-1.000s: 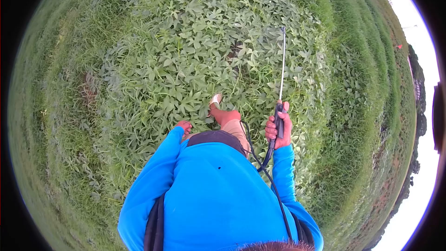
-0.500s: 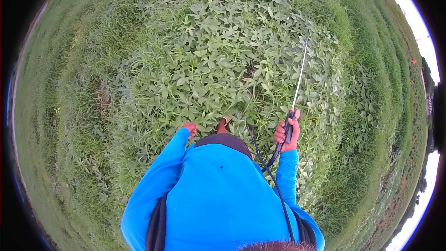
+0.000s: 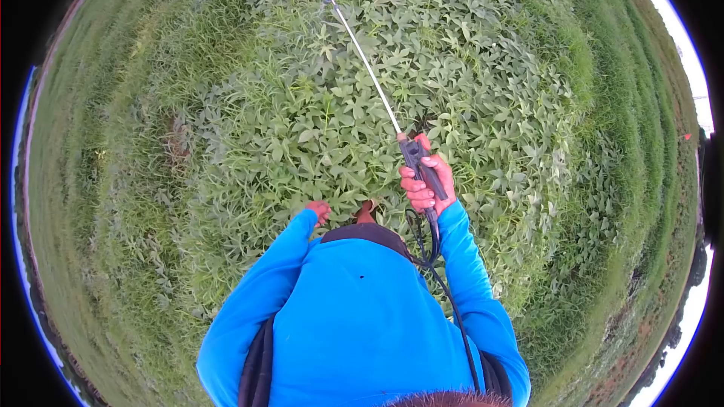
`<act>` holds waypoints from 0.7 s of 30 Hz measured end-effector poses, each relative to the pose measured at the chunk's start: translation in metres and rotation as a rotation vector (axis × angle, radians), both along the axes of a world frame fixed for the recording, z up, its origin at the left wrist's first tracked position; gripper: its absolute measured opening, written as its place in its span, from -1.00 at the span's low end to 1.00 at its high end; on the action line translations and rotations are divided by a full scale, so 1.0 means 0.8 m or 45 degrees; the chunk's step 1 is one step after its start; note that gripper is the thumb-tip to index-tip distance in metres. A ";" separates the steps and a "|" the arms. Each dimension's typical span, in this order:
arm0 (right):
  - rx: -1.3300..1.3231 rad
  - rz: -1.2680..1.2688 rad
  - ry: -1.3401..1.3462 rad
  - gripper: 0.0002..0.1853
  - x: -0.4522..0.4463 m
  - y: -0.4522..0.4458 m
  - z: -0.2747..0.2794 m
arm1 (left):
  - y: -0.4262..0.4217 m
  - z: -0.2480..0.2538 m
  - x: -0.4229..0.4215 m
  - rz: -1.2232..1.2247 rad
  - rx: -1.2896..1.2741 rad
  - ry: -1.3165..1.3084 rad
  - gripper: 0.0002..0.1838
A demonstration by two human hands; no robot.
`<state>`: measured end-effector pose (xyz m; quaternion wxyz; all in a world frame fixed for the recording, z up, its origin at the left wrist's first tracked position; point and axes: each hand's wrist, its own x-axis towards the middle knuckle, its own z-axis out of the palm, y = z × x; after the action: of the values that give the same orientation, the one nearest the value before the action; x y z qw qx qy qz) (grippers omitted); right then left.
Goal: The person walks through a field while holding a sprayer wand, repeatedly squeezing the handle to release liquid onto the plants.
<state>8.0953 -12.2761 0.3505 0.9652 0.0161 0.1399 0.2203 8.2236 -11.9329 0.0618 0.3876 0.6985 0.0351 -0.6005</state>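
My right hand point(image 3: 434, 181) is wrapped around the dark handle of a sprayer wand point(image 3: 367, 69). Its thin metal tube slants up and to the left above the leaves, ending in a small dark nozzle point(image 3: 329, 1). A black hose point(image 3: 446, 286) runs from the handle back along my right side. My left hand point(image 3: 320, 212) hangs low beside my waist, just over the plants, with its fingers loosely curled and nothing visible in them. Dense broad-leaved green plants point(image 3: 339, 136) spread in front of me and below both hands.
Tall grass point(image 3: 204, 53) grows among the crop on the left, and more grassy rows point(image 3: 603, 105) curve along the right. Part of a bare foot or leg point(image 3: 366, 212) shows between the leaves at my waist. Black straps point(image 3: 259, 362) pass over my blue shirt point(image 3: 362, 324).
My right hand has moved left and slightly up with the sprayer wand, whose tip has swung from the right across to the left. My left hand has shifted slightly right.
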 end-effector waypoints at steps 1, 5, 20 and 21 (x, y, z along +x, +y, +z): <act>-0.028 0.050 -0.057 -0.61 0.023 -0.003 0.001 | 0.000 0.002 0.002 -0.005 0.002 -0.009 -0.76; -0.033 0.078 -0.128 -0.62 0.108 -0.018 0.003 | -0.001 0.014 0.014 -0.026 0.148 -0.050 -0.72; -0.418 -0.387 0.283 -0.65 0.079 -0.036 -0.005 | 0.006 0.015 0.037 -0.078 0.152 -0.025 -0.70; -0.416 -0.407 0.286 -0.65 0.071 -0.036 -0.005 | 0.002 0.014 0.033 -0.097 0.152 -0.026 -0.70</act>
<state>8.1524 -12.3053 0.3468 0.9560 -0.0938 0.2756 0.0363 8.2498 -11.9315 0.0727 0.3223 0.7274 0.0402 -0.6044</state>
